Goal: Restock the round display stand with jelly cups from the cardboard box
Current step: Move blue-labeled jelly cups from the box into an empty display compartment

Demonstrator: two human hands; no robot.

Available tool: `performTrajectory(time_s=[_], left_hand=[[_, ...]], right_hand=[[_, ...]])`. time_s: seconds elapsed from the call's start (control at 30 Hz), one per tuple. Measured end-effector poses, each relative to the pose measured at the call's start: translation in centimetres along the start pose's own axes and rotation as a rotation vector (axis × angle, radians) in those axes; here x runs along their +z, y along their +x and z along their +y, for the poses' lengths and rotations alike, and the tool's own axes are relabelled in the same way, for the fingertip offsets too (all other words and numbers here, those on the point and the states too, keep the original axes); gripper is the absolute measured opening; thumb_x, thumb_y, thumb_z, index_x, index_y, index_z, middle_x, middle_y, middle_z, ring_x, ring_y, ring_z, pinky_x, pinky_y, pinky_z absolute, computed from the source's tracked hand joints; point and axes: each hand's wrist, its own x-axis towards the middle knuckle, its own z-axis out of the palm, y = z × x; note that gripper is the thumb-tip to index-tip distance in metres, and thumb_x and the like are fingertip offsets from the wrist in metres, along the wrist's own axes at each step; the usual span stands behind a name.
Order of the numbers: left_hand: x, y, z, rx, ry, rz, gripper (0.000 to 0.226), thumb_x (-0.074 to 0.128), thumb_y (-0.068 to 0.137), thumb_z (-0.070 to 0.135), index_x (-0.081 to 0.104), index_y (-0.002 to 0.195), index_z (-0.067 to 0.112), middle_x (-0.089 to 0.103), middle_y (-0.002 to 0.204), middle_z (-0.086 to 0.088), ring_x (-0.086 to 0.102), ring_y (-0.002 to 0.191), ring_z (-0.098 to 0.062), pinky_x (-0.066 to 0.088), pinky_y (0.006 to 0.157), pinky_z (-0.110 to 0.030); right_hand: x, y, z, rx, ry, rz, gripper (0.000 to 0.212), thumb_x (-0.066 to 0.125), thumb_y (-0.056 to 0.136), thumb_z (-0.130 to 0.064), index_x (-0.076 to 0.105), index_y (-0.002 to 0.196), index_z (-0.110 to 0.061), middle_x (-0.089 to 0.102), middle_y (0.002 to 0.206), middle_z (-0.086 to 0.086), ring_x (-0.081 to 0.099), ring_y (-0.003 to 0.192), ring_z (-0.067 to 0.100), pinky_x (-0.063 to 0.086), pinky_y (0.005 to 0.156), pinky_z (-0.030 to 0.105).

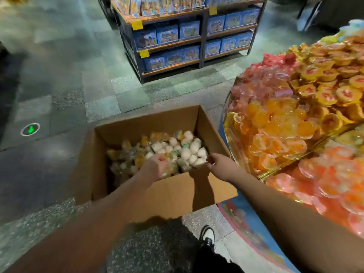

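Both hands (157, 164) among boxed jelly cups (185, 152)

Head view, single wide-angle camera: worn high, facing forward and steeply down along both forearms. Left hand (157, 164) and right hand (217, 164) sit mid-frame, close below the lens, over the open cardboard box (167, 191). Round display stand (228, 123) is cropped just right of the right hand. Shelving unit (197, 42) far beyond the hands; shoe (207, 236) beneath them.
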Motion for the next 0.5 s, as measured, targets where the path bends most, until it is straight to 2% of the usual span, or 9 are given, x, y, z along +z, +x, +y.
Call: performTrajectory(time_s=[0.07, 0.13, 0.2, 0.27, 0.4, 0.5], left_hand=[[-0.5, 1.9, -1.1, -0.020, -0.018, 0.009, 0.022, 0.050, 0.101, 0.020, 0.059, 0.119, 0.014, 0.058, 0.118, -0.010, 0.057, 0.102, -0.023, 0.045, 0.090, -0.029], [-0.7, 3.8, -2.0, -0.039, -0.020, 0.009, 0.018, 0.053, 0.100, 0.025, 0.059, 0.114, 0.017, 0.059, 0.115, -0.005, 0.058, 0.104, -0.021, 0.047, 0.098, -0.036], [-0.7, 6.3, -2.8, -0.048, 0.018, 0.010, 0.017, 0.055, 0.098, 0.027, 0.060, 0.113, 0.020, 0.060, 0.109, -0.003, 0.059, 0.097, -0.019, 0.050, 0.093, -0.038], [-0.6, 9.3, -3.4, -0.064, 0.076, 0.003, 0.020, 0.055, 0.097, 0.027, 0.060, 0.115, 0.019, 0.061, 0.110, -0.005, 0.058, 0.095, -0.018, 0.049, 0.085, -0.032], [0.2, 15.7, -3.6, -0.096, 0.124, -0.070, 0.023, 0.054, 0.098, 0.024, 0.061, 0.118, 0.014, 0.061, 0.112, -0.005, 0.056, 0.090, -0.016, 0.044, 0.074, -0.026], [1.4, 20.5, -3.8, -0.153, 0.221, -0.129, 0.018, 0.053, 0.096, 0.030, 0.059, 0.110, 0.019, 0.061, 0.108, -0.001, 0.058, 0.094, -0.018, 0.051, 0.080, -0.032]], right_hand=[[1.0, 2.8, -0.6, -0.003, -0.001, -0.047, 0.033, 0.050, 0.099, -0.029, 0.057, 0.126, -0.012, 0.062, 0.123, 0.010, 0.059, 0.111, 0.027, 0.049, 0.091, 0.036], [1.9, 6.1, -0.7, -0.009, -0.014, -0.095, 0.035, 0.049, 0.098, -0.029, 0.056, 0.128, -0.012, 0.062, 0.123, 0.009, 0.059, 0.109, 0.026, 0.050, 0.089, 0.036], [2.8, 9.7, -0.6, -0.010, -0.023, -0.136, 0.035, 0.048, 0.099, -0.030, 0.055, 0.128, -0.013, 0.063, 0.121, 0.009, 0.060, 0.102, 0.024, 0.049, 0.081, 0.034], [3.4, 13.5, -0.4, 0.003, -0.031, -0.166, 0.036, 0.048, 0.100, -0.032, 0.054, 0.130, -0.013, 0.063, 0.118, 0.009, 0.058, 0.095, 0.023, 0.043, 0.073, 0.030], [5.0, 21.2, 0.1, 0.061, -0.088, -0.273, 0.041, 0.045, 0.100, -0.029, 0.050, 0.134, -0.008, 0.059, 0.128, 0.014, 0.058, 0.109, 0.030, 0.049, 0.086, 0.036], [6.0, 26.3, 0.0, 0.153, -0.028, -0.285, 0.043, 0.048, 0.096, -0.033, 0.051, 0.134, -0.013, 0.061, 0.124, 0.010, 0.059, 0.107, 0.027, 0.046, 0.081, 0.032]])
